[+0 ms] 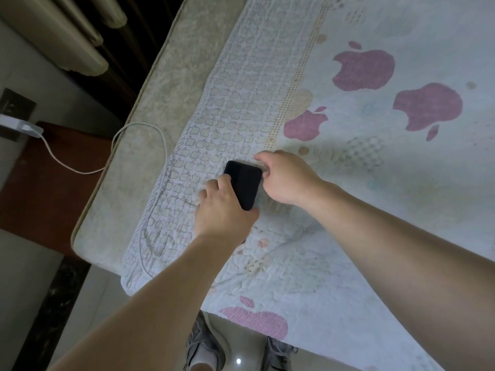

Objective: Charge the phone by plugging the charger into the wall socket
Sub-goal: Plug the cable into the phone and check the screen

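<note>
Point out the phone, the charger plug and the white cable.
phone [245,183]: head view, middle of its dark screen.
charger plug [20,127]: head view, white body at the socket.
white cable [160,135]: head view, loop on the mattress.

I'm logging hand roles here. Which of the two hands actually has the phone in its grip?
The left hand: its fingers curl round the black phone. The right hand only reaches the phone's far end.

Black phone [244,183] (screen dark), charger [20,127] plugged.
</note>
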